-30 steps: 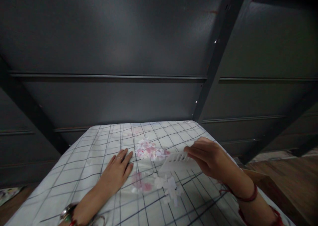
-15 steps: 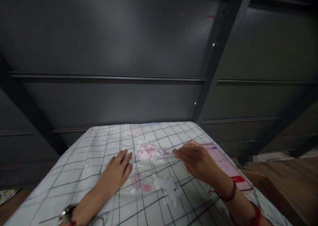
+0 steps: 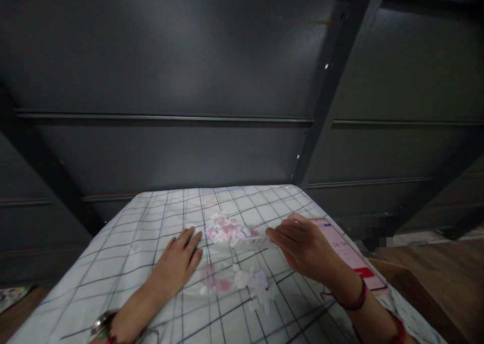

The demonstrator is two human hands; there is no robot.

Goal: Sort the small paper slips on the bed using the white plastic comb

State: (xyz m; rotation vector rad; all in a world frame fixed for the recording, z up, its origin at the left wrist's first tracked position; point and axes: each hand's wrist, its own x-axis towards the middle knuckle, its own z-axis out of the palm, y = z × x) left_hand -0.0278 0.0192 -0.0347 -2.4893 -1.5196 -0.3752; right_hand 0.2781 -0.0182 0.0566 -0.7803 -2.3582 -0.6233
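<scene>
Where the two hands face each other across a table, a loose heap of small torn white and pink paper-like scraps point(image 3: 226, 228) lies between them, just beyond the left fingertips. The left hand point(image 3: 180, 258) rests palm down on a white cloth with a dark grid point(image 3: 151, 225), fingers extended and slightly spread, gripping nothing. The right hand point(image 3: 304, 243) is curled, thumb and fingers pinched around the end of a thin, white, slotted strip point(image 3: 251, 242). That strip points left, toward the heap's near right edge; whether they touch is unclear.

Nearer the viewer lie a blurry pink patch point(image 3: 217, 279) and, just right of it, a cluster of white scraps point(image 3: 259, 286). A pink-screened phone with a red bar point(image 3: 350, 253) lies beyond the right forearm, which partly covers it. Dark grey panels point(image 3: 170, 57) rise behind the table; a brown open box point(image 3: 412, 288) sits beside its right edge.
</scene>
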